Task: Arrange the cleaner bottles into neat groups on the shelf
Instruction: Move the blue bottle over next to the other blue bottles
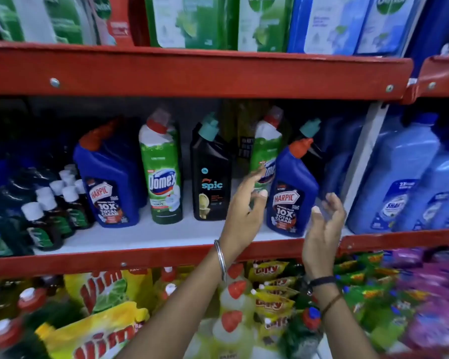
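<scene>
On the white middle shelf (145, 235) stand, from left to right, a blue Harpic bottle (106, 177), a green Domex bottle (163, 174), a black Spic bottle (210, 177), a second green Domex bottle (266, 149) and a second blue Harpic bottle (292, 190). Another black bottle (312, 141) peeks out behind that Harpic. My left hand (245, 211) is open in front of the second Domex, fingers spread, holding nothing. To the right of the second Harpic, my right hand (324, 229) is open and close to the bottle without gripping it.
Small dark bottles with white caps (49, 216) crowd the shelf's left end. Large light-blue bottles (405, 177) stand right of the white upright. A red shelf beam (192, 73) runs overhead with refill packs above. Yellow Vim packs (101, 327) and sachets fill the shelf below.
</scene>
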A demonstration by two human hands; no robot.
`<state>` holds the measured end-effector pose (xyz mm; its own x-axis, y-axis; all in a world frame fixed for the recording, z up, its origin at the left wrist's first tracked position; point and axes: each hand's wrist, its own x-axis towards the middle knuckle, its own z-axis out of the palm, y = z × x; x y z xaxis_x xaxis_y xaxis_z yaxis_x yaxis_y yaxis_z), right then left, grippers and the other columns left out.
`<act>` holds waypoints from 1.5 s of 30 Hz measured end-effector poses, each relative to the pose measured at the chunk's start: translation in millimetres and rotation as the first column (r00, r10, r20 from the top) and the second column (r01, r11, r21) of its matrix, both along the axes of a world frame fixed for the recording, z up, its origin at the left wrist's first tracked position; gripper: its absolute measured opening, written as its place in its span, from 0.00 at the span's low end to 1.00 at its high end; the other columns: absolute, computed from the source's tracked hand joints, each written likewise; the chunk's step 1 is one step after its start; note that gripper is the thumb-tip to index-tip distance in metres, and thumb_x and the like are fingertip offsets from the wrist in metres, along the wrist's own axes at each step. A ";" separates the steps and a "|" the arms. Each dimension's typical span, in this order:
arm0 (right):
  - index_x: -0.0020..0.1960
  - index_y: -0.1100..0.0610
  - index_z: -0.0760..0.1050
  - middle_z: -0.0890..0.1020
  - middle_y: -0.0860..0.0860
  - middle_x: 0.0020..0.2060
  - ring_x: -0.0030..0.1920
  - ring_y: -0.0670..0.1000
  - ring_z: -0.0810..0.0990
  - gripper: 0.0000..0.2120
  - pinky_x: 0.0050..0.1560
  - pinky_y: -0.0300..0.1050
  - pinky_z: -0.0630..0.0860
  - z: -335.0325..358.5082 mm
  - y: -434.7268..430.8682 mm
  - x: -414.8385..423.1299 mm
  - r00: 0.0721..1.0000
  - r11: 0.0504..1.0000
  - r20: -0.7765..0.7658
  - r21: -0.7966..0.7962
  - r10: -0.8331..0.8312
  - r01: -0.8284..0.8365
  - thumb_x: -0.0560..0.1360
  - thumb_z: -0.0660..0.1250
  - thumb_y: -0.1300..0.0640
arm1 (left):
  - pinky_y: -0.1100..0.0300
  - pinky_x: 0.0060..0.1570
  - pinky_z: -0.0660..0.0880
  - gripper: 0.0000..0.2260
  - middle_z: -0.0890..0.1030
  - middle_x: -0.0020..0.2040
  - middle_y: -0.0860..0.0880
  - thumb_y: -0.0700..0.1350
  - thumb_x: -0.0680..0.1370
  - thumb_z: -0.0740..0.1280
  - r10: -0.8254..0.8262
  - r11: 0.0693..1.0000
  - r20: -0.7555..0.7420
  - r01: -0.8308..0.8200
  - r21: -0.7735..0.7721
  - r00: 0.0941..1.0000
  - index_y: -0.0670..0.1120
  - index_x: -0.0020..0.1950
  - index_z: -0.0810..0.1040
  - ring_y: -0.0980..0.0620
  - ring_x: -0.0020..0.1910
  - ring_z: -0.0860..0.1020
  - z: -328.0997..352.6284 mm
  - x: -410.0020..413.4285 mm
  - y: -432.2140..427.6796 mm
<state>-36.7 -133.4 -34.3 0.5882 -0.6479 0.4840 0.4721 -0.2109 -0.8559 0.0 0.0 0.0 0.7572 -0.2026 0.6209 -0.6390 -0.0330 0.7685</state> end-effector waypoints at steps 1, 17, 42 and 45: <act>0.71 0.56 0.60 0.68 0.54 0.70 0.67 0.49 0.69 0.23 0.59 0.27 0.67 -1.2 -3.3 1.7 0.999 1.000 -0.033 0.000 0.029 -0.029 0.77 0.58 0.56 | 0.65 0.61 0.73 0.18 0.72 0.68 0.52 0.42 0.80 0.58 -0.005 1.000 -0.072 0.005 0.002 0.997 0.53 0.70 0.66 0.65 0.63 0.72 -3.5 2.7 -6.3; 0.61 0.50 0.71 0.79 0.45 0.52 0.52 0.38 0.77 0.19 0.51 0.26 0.72 -0.6 -40.3 23.3 0.962 0.925 -0.214 -0.301 0.172 -0.232 0.72 0.69 0.61 | 0.48 0.58 0.77 0.14 0.79 0.60 0.44 0.42 0.81 0.57 0.096 0.988 -0.365 -0.044 0.148 0.926 0.47 0.67 0.68 0.45 0.58 0.78 -20.2 25.3 -39.7; 0.61 0.49 0.71 0.80 0.48 0.55 0.55 0.43 0.80 0.20 0.53 0.35 0.77 14.5 220.7 25.9 0.780 0.766 -0.127 -0.147 0.613 -0.626 0.71 0.70 0.61 | 0.41 0.55 0.78 0.21 0.79 0.62 0.48 0.56 0.74 0.57 0.543 0.835 -0.236 -0.547 0.056 0.806 0.54 0.67 0.68 0.46 0.59 0.78 -1.6 -30.4 220.0; 0.60 0.47 0.70 0.80 0.49 0.56 0.56 0.43 0.80 0.21 0.52 0.34 0.77 11.2 250.0 31.1 0.755 0.746 -0.099 -0.116 0.648 -0.656 0.71 0.70 0.62 | 0.42 0.55 0.78 0.19 0.79 0.60 0.48 0.54 0.75 0.56 0.569 0.815 -0.252 -0.576 0.052 0.783 0.55 0.65 0.68 0.46 0.58 0.79 -5.5 -26.4 243.7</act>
